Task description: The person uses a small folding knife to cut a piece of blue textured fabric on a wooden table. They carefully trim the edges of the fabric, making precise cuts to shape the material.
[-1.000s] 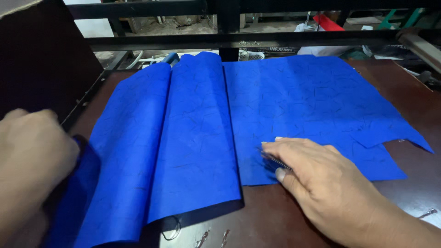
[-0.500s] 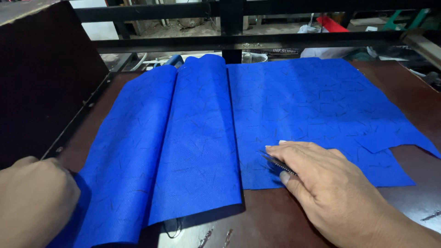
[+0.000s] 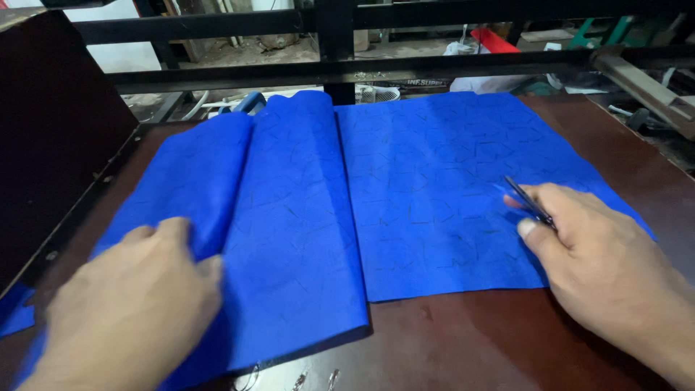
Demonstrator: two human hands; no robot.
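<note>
**Blue sheets spread on the brown table**

The blue sheets (image 3: 427, 188) lie flat across the brown table (image 3: 507, 340); no container shows. Your left hand (image 3: 137, 304) rests released, palm down, on the folded stack (image 3: 289, 232). Your right hand (image 3: 601, 253) pinches a dark pen (image 3: 528, 203) and has shifted rightward since earlier; the left has moved onto the stack.
</note>
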